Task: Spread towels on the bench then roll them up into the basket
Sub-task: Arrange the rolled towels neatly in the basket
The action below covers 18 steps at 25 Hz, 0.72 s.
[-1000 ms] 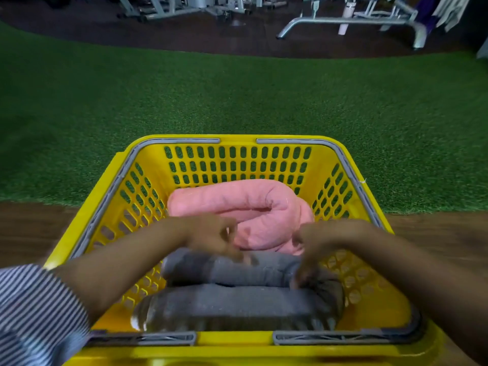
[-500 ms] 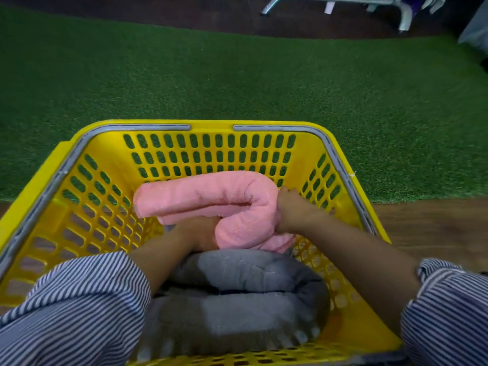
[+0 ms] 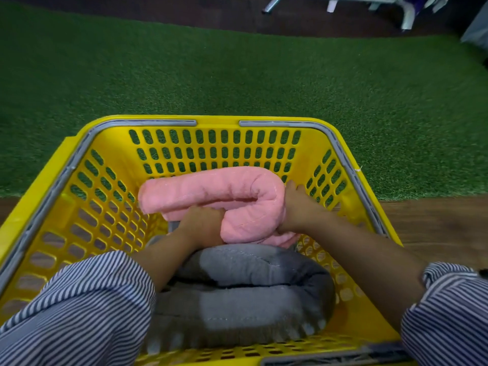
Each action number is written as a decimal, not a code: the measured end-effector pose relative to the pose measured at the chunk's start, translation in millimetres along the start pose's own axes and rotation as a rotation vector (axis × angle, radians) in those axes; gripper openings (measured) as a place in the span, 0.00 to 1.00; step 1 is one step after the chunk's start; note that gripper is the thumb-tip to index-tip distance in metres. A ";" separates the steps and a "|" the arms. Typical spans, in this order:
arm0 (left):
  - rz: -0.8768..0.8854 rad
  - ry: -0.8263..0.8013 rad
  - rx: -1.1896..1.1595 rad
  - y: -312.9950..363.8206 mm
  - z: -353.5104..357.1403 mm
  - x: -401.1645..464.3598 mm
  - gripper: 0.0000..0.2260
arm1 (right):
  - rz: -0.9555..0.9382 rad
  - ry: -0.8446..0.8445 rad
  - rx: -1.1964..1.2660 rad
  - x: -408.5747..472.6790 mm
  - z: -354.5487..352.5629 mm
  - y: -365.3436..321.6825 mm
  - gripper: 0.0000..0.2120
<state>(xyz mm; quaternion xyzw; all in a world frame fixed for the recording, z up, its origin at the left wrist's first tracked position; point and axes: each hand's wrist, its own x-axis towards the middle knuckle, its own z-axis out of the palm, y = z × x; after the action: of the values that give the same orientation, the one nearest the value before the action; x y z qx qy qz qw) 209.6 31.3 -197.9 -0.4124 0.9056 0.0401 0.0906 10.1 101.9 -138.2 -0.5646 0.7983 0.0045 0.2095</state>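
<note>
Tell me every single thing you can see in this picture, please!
basket: one, yellow with grey rim strips, in the middle, on the wooden floor
pink towel: one, pink, rolled and bent into a hook shape, at the far side inside the basket
grey towel: one, grey, rolled and bent double, at the near side inside the basket
artificial grass: one stretch, green, beyond the basket
wooden floor: brown, under the basket and to its right
metal frames: white or grey, number unclear, at the top right edge
sleeves: two, blue-and-white striped, bottom corners
left hand: one, against the pink towel's near side
right hand: one, against the pink towel's bent right end
</note>
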 end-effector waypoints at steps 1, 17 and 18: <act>-0.004 0.099 0.002 -6.1 -6.5 -0.5 0.23 | -0.013 0.017 0.029 0.4 -0.1 1.0 0.41; 0.171 0.475 0.288 -24.5 -6.7 -21.9 0.34 | -0.605 0.088 -0.766 -18.4 -10.3 -19.4 0.10; 0.321 0.500 0.281 -23.2 -9.0 -27.6 0.29 | -0.577 0.100 -0.745 -16.5 -12.8 -17.4 0.11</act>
<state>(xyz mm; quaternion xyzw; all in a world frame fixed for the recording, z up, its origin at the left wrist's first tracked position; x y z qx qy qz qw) 243.6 35.2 -183.6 -0.2450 0.9499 -0.1740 -0.0862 26.2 107.3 -117.0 -0.7996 0.5619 0.2050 -0.0531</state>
